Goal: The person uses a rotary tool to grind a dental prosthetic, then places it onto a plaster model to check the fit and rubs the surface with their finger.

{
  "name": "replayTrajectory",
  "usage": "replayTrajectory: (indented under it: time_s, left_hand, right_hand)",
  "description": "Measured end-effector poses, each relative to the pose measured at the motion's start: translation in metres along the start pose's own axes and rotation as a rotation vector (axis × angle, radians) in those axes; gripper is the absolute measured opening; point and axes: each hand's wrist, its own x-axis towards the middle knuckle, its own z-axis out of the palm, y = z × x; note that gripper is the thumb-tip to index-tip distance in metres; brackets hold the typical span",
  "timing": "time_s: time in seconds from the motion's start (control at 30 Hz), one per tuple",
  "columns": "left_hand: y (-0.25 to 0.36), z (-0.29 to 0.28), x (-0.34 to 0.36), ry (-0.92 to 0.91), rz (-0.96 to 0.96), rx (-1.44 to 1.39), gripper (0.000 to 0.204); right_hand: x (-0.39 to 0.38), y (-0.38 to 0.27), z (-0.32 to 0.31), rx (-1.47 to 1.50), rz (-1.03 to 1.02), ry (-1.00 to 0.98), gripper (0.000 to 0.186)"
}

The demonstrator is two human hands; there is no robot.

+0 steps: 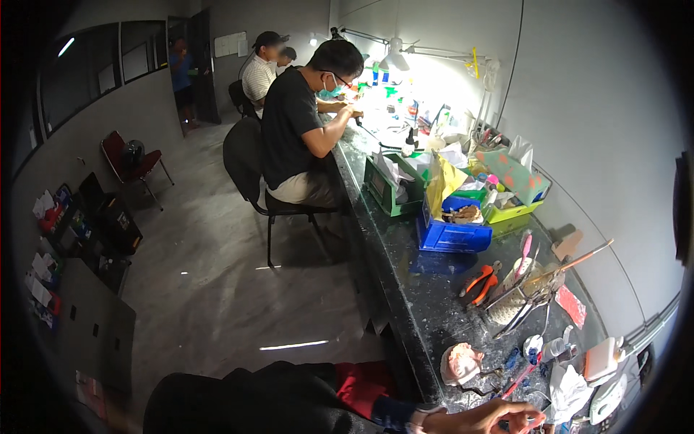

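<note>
My left hand [499, 417] is low at the right, over the near part of the dark bench. Its fingers are curled, with a small reddish spot at the tips; whatever they hold is too unclear to name. A pink and cream lump like a dental cast [461, 364] sits just beyond the hand. Close by lie a thin tool with a red handle [519, 381], some dark blue bits [512, 359] and a crumpled white tissue [569, 391]. My right hand is out of view.
Orange-handled pliers [481, 283] lie beside a holder of tools [508, 309]. Farther along the bench [405, 289] stand a blue bin [454, 237], a green bin [390, 189] and a lime tray [515, 210]. A masked co-worker [293, 123] sits beyond, under a bright lamp [395, 56].
</note>
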Motion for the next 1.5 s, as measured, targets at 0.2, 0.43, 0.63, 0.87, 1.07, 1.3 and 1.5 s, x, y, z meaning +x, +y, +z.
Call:
replayTrajectory:
  time_s: [0.2, 0.43, 0.63, 0.87, 1.07, 1.3, 1.5]
  left_hand:
    - [0.133, -0.099, -0.076, 0.620, 0.597, 0.342, 0.033]
    - [0.341, -0.304, -0.203, 1.223, 1.058, 0.634, 0.042]
    - [0.442, -0.427, -0.356, 2.174, 0.331, 1.262, 0.042]
    - [0.402, -0.392, -0.283, 1.720, 0.502, 0.962, 0.058]
    - [0.285, -0.245, -0.118, 0.771, 0.414, 0.905, 0.039]
    - [0.074, -0.091, -0.022, 0.236, 0.228, 0.121, 0.090]
    - [0.008, -0.045, 0.009, 0.168, -0.074, 0.077, 0.089]
  right_hand:
    - [-0.001, -0.001, -0.006, -0.052, -0.053, 0.011, 0.039]
    - [0.000, 0.007, -0.011, -0.020, 0.040, -0.035, 0.029]
    - [0.010, 0.015, -0.003, -0.050, -0.068, 0.087, 0.018]
    - [0.011, 0.016, -0.003, -0.159, -0.040, 0.043, 0.015]
    - [0.017, 0.003, -0.005, -0.160, -0.084, 0.034, 0.026]
    - [0.026, -0.011, -0.006, -0.062, -0.244, 0.202, 0.052]
    - [0.016, -0.028, -0.009, 0.047, -0.466, 0.083, 0.051]
